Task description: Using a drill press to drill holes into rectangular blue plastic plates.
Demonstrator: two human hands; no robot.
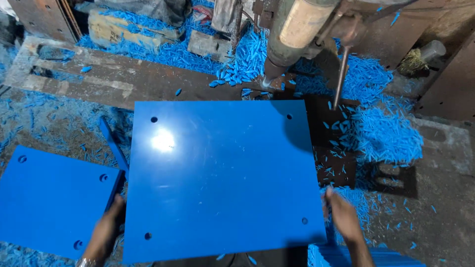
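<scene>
Fingers of the left hand [105,228] curl under the panel's [222,178] left edge, half hidden, beside a second sheet [49,198]. Right hand [341,215] grips the right edge. Drill [292,34] above is cut off; shavings [386,133] lie around.

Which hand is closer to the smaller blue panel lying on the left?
Left. The left hand grips the big sheet's left edge, beside the smaller blue panel; the right hand is at the far edge.

Grimy floor [435,163] littered with blue shavings [386,133] — rusty metal plates [123,79] around.
</scene>
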